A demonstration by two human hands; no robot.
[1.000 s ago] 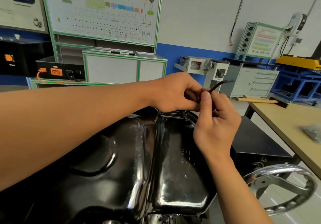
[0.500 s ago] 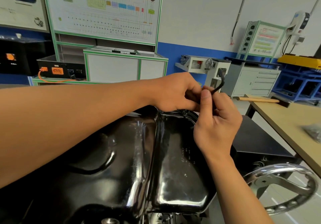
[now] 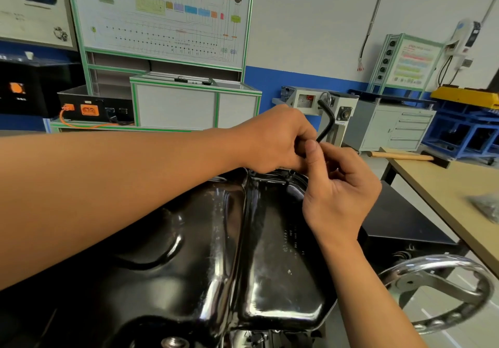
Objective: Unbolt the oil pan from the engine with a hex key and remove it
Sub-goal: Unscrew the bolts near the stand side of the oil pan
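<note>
Black glossy oil pan fills the lower frame, sump side facing up, with a bare-metal plug at its near edge. Both hands are at the pan's far rim, right of centre, and touch each other there. The left hand reaches in across the frame, knuckles up, fingers curled tight and closed on the lower shaft of the hex key. The right hand comes up from below, palm toward the camera. Its thumb stands upright, pressed against the key shaft and the left fingers, and its other fingers are curled in behind, so it pinches the same shaft. The key is black and L-shaped. Its bent arm sticks up and out above the two hands, clear of the pan. The key's lower tip is hidden behind the hands, so I can't tell whether it sits in a bolt. A chrome handwheel is at lower right, beside the pan. A wooden workbench on the right carries a wooden-handled hammer at its far end and a blurred grey bag near the frame edge. Behind stand a green-framed wiring training board, a black box with orange connectors and a grey drawer cabinet.
</note>
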